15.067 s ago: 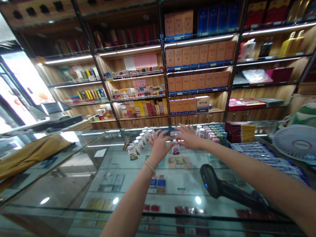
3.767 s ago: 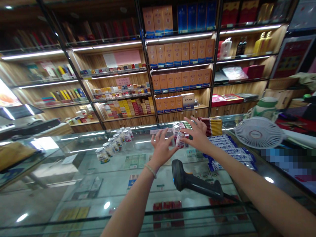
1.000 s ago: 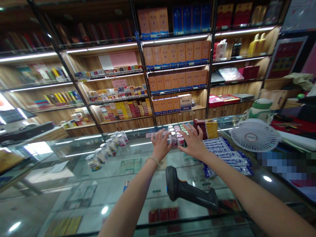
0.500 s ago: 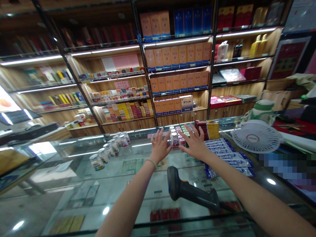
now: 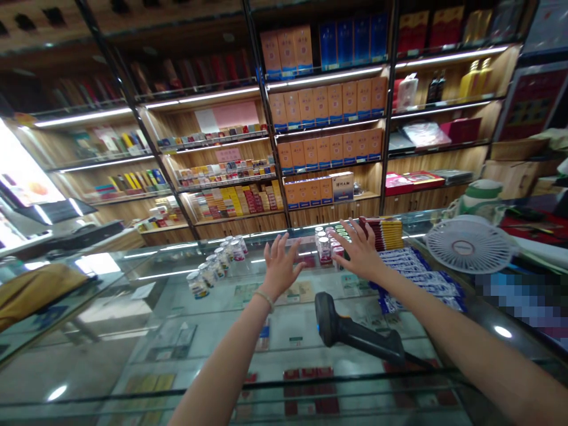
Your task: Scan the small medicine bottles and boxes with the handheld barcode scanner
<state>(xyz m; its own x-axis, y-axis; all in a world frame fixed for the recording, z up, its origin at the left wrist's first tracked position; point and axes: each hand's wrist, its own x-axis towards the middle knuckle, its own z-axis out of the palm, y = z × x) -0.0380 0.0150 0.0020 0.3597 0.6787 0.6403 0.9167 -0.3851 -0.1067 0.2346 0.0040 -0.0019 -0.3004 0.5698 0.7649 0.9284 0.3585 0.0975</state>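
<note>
Both of my arms reach out over a glass counter. My left hand hovers open with fingers spread, a short way left of a cluster of small jars. My right hand is open too, fingers spread, just right of that cluster and partly over it. Neither hand holds anything. A second row of small jars with white lids runs diagonally further left on the counter.
A black barcode scanner lies near my right forearm. A stack of red and yellow packs, blue packets and a white fan sit to the right. Shelves of boxes fill the wall behind. A brown bag lies left.
My left hand has drawn back to the left, away from the jar cluster it was pressing against. My right hand stays beside the cluster. The view has shifted slightly.
</note>
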